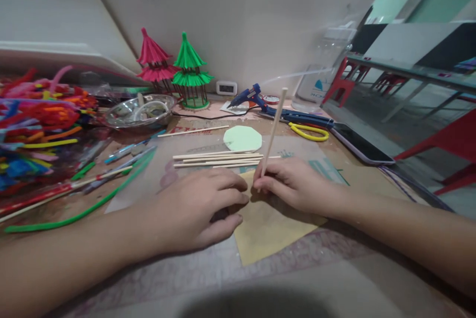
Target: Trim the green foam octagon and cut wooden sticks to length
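My right hand pinches a thin wooden stick near its lower end and holds it almost upright, its tip on a yellow paper sheet. My left hand rests on the left part of that sheet, fingers curled and pressing down, touching the paper. Just beyond both hands lie several more wooden sticks side by side, and a pale green paper octagon lies behind them.
A pile of coloured pipe cleaners fills the left. A metal bowl, pink and green paper pagodas, a blue glue gun, yellow scissors, a phone and a clear jug stand behind.
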Action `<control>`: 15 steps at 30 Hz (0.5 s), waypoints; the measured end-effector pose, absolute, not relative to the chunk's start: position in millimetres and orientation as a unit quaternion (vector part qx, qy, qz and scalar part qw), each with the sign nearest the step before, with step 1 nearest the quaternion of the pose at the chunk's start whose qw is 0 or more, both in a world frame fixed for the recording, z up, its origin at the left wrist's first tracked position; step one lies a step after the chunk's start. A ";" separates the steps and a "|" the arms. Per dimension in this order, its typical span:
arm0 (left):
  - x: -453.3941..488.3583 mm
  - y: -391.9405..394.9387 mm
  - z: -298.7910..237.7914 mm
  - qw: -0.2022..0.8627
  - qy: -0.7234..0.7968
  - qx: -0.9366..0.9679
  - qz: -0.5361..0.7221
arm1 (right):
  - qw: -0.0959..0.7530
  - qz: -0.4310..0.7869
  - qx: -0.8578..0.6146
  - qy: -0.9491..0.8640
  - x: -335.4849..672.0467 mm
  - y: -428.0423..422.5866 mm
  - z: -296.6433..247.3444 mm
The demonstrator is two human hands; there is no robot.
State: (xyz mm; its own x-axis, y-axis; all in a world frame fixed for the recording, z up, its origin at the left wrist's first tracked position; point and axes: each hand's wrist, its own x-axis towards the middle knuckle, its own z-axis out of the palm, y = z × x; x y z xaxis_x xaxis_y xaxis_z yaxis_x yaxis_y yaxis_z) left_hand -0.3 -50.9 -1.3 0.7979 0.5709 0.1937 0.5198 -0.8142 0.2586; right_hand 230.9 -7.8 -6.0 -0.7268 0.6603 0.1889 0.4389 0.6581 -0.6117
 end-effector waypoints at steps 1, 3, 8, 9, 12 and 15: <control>0.0 -51.0 -1.2 0.096 0.289 0.943 0.131 | 0.200 0.247 -0.302 -0.899 230.6 -7.8 -6.6; 0.2 -51.5 -1.2 0.090 0.292 0.943 0.131 | 0.205 0.212 -0.309 -0.904 231.2 -7.4 -7.7; -0.2 -53.3 -1.0 0.089 0.289 0.945 0.122 | 0.209 0.256 -0.283 -0.900 231.6 -10.9 -7.9; -0.1 -53.4 -0.7 0.090 0.289 0.946 0.120 | 0.205 0.251 -0.270 -0.906 230.9 -11.9 -7.5; 0.6 -52.6 -0.3 0.088 0.289 0.946 0.121 | 0.194 0.208 -0.298 -0.911 228.5 -14.8 -6.0; 1.8 -51.5 -0.5 0.080 0.283 0.948 0.126 | 0.185 0.231 -0.287 -0.911 226.5 -17.3 -5.4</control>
State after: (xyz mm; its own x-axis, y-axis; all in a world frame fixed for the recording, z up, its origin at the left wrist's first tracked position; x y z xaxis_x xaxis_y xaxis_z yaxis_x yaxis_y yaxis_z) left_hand 1.8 -51.5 -0.5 0.8084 0.5556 0.1942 0.5152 -0.8275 0.2232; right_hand 226.5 -17.3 -5.4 -0.7672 0.6077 0.2052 0.4368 0.7293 -0.5266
